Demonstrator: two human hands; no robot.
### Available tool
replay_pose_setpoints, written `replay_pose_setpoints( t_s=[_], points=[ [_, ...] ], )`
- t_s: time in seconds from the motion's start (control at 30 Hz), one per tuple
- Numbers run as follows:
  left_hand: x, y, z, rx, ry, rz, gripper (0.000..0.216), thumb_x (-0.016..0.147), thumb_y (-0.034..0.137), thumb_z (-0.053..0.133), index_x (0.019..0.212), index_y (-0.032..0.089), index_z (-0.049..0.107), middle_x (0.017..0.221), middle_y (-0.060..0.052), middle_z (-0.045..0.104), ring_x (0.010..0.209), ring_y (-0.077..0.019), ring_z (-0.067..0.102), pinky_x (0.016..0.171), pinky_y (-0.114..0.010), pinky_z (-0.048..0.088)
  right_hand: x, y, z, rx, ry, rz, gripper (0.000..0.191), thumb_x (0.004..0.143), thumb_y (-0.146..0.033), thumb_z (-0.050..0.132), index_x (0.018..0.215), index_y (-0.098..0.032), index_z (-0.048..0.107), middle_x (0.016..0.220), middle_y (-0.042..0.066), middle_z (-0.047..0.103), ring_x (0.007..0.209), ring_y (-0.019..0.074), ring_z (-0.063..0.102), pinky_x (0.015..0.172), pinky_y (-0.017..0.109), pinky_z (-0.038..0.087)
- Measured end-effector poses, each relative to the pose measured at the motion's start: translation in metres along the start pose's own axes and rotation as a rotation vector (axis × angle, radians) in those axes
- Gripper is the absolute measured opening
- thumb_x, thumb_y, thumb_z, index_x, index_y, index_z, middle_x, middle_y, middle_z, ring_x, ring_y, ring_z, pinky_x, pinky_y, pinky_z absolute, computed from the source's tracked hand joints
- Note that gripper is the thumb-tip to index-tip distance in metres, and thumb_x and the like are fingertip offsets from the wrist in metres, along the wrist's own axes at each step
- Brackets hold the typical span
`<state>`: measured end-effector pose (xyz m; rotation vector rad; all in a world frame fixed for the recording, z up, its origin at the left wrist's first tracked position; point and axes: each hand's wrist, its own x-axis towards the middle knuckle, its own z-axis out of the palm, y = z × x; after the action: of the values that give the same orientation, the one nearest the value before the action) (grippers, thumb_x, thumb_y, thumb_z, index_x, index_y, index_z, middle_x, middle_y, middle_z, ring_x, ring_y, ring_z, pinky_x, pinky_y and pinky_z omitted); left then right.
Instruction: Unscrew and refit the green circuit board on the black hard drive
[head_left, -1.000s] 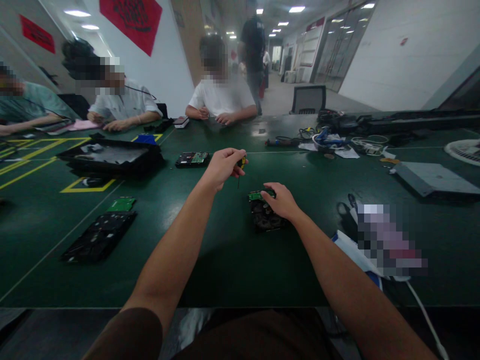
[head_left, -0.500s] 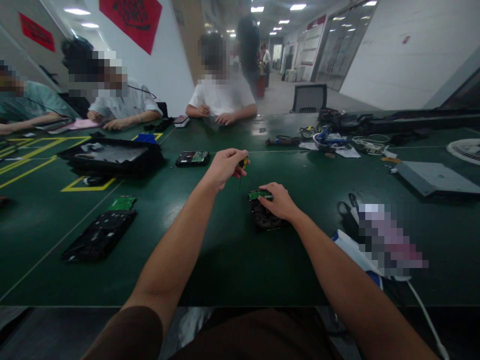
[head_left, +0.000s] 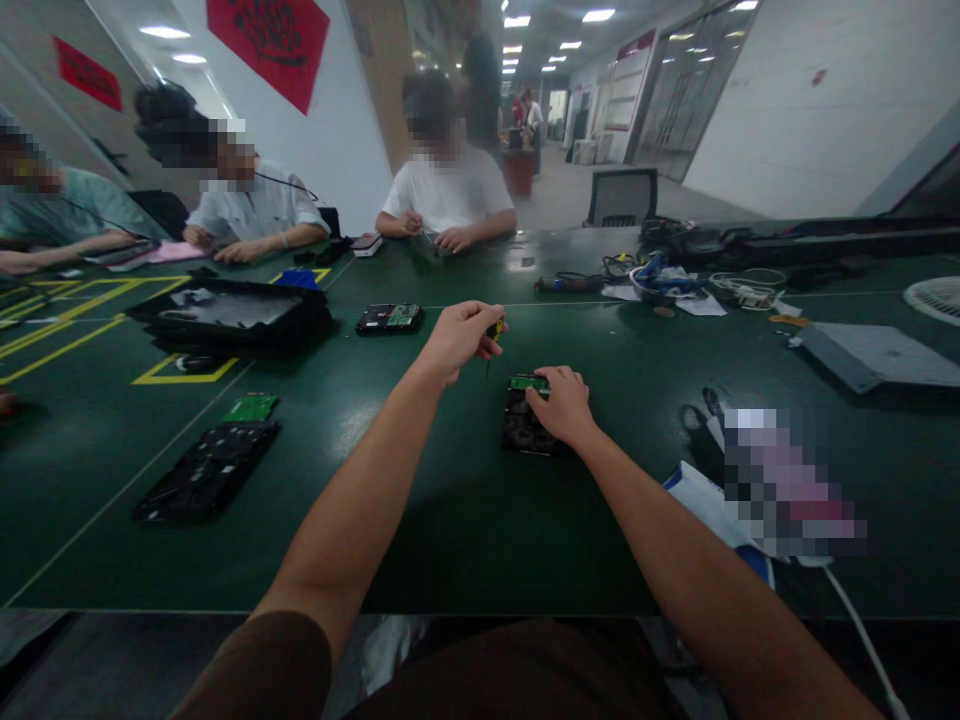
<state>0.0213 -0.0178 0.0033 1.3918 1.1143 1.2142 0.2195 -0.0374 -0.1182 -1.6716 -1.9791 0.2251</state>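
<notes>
My left hand (head_left: pixel 466 340) is closed around a small screwdriver (head_left: pixel 496 327) with a yellow and black handle. Its thin shaft points down, in the air to the upper left of a black hard drive (head_left: pixel 525 425). That drive lies on the green table, with a green circuit board (head_left: pixel 526 383) at its far end. My right hand (head_left: pixel 562 405) grips the drive from the right, with thumb and fingers at the board and the upper edge. Part of the drive is hidden under this hand.
Another drive (head_left: pixel 206 470) with a green board (head_left: pixel 253 407) lies left, and a third (head_left: pixel 389 318) farther back. A black tray (head_left: pixel 232 305) stands back left. Cables (head_left: pixel 667 280), a grey metal case (head_left: pixel 881 355) and a white-blue packet (head_left: pixel 705 500) are right. Co-workers sit across the table.
My right hand has slid slightly to the right on the drive, and more of the drive's left side shows. The left hand still holds the screwdriver in nearly the same place.
</notes>
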Motion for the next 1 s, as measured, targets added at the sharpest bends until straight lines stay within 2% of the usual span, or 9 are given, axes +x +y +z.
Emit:
replay_pose_setpoints(
  t_s=[0.17,0.33,0.4,0.5,0.7,0.8,0.87,0.93,1.0],
  points=[
    [-0.004,0.005,0.007,-0.01,0.022,0.054,0.026,0.097,0.042,0.065,0.09,0.016,0.063,0.094,-0.007,0.073,0.054,-0.0074,0.065,0.046,-0.019,0.043,-0.001,-0.003,-0.008,0.113,0.077,0.032,0.06,0.097,-0.055,0.053,0.141,-0.016,0.055,0.14,0.018,0.059,0.129,0.0367,0.052,0.106,0.055,0.042],
    [-0.009,0.011,0.021,-0.023,0.048,0.173,0.022,0.1,0.04,0.061,0.099,0.019,0.06,0.087,-0.001,0.067,0.058,-0.0073,0.067,0.05,-0.018,0.046,-0.001,-0.013,-0.033,0.205,0.291,-0.12,0.053,0.102,-0.047,0.046,0.144,-0.016,0.051,0.144,0.018,0.057,0.135,0.0318,0.05,0.112,0.051,0.04],
    [-0.013,0.011,0.029,-0.025,0.015,0.195,0.021,0.1,0.04,0.06,0.1,0.019,0.059,0.084,0.0,0.064,0.059,-0.0069,0.067,0.053,-0.018,0.048,-0.002,-0.02,-0.042,0.234,0.299,-0.194,0.051,0.102,-0.044,0.047,0.146,-0.019,0.049,0.144,0.016,0.057,0.134,0.031,0.051,0.111,0.051,0.042],
    [-0.021,0.013,0.04,-0.089,-0.117,0.199,0.022,0.102,0.04,0.058,0.102,0.018,0.059,0.083,0.0,0.062,0.06,-0.0074,0.067,0.054,-0.019,0.048,-0.006,-0.029,-0.047,0.286,0.286,-0.29,0.047,0.102,-0.039,0.048,0.145,-0.02,0.048,0.142,0.014,0.06,0.132,0.029,0.055,0.11,0.048,0.045],
    [-0.026,0.011,0.049,-0.074,-0.22,0.206,0.03,0.101,0.048,0.057,0.105,0.019,0.059,0.083,-0.001,0.064,0.06,-0.0085,0.065,0.053,-0.02,0.048,-0.01,-0.025,-0.047,0.304,0.246,-0.226,0.036,0.103,-0.032,0.043,0.136,-0.021,0.053,0.122,0.011,0.071,0.107,0.0252,0.069,0.099,0.042,0.051],
    [-0.02,-0.002,0.045,0.072,-0.191,0.206,0.033,0.098,0.051,0.06,0.11,0.02,0.06,0.097,-0.004,0.068,0.062,-0.0096,0.066,0.053,-0.022,0.048,-0.008,-0.018,-0.049,0.315,0.297,-0.176,0.033,0.104,-0.036,0.043,0.13,-0.021,0.055,0.117,0.01,0.073,0.104,0.0248,0.07,0.097,0.039,0.051],
    [-0.015,-0.014,0.041,0.282,-0.137,0.198,0.032,0.096,0.049,0.063,0.109,0.02,0.062,0.099,-0.006,0.07,0.065,-0.0126,0.066,0.057,-0.025,0.049,-0.005,-0.012,-0.05,0.327,0.332,-0.135,0.033,0.104,-0.04,0.043,0.129,-0.021,0.055,0.116,0.011,0.073,0.103,0.0253,0.07,0.096,0.039,0.052],
    [-0.011,-0.024,0.038,0.537,-0.096,0.252,0.02,0.093,0.038,0.068,0.098,0.019,0.066,0.094,-0.008,0.071,0.078,-0.0183,0.068,0.069,-0.029,0.052,-0.003,-0.007,-0.051,0.335,0.35,-0.087,0.035,0.104,-0.043,0.043,0.129,-0.021,0.055,0.115,0.012,0.073,0.102,0.0258,0.071,0.096,0.04,0.052],
    [-0.009,-0.026,0.036,0.658,-0.075,0.306,0.011,0.092,0.03,0.068,0.092,0.019,0.068,0.091,-0.008,0.072,0.087,-0.0218,0.068,0.079,-0.033,0.052,-0.001,-0.004,-0.051,0.339,0.357,-0.062,0.036,0.104,-0.044,0.043,0.129,-0.02,0.054,0.116,0.012,0.073,0.103,0.026,0.07,0.096,0.041,0.052]
  ],
)
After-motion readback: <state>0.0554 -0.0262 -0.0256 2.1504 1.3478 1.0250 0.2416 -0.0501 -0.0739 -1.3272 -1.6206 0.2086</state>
